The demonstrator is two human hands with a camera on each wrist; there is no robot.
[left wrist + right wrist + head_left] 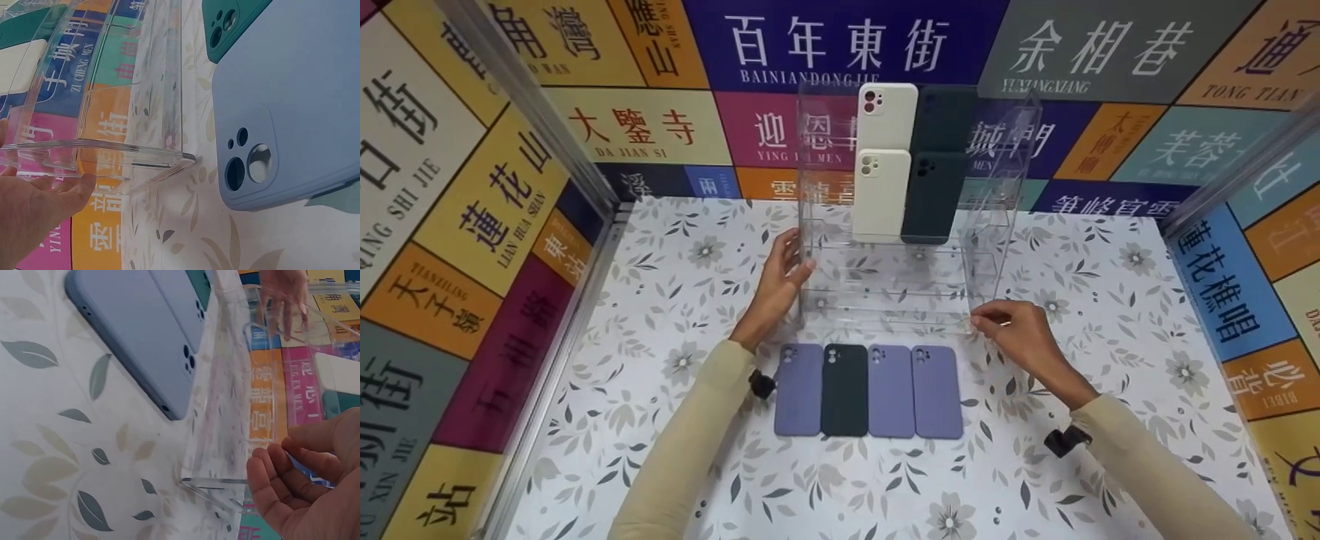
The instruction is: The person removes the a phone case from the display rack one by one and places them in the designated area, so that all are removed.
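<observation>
A compact booth has the look of a phone-accessory stall, though whether it is a working shop or a staged set cannot be told. A far wall [847,45], left wall [442,225] and right wall [1237,292] hem in the table, printed with coloured blocks of Chinese place names, "Bainiandongjie" and "Da Jian Si" among them. Metal posts [541,112] line both far corners. A floral-print table covering [840,487] spreads beneath a clear acrylic display rack [885,277], its tiers showing cream and dark green phone cases [881,195]; a row of lavender and dark green ones lies nearer.
</observation>
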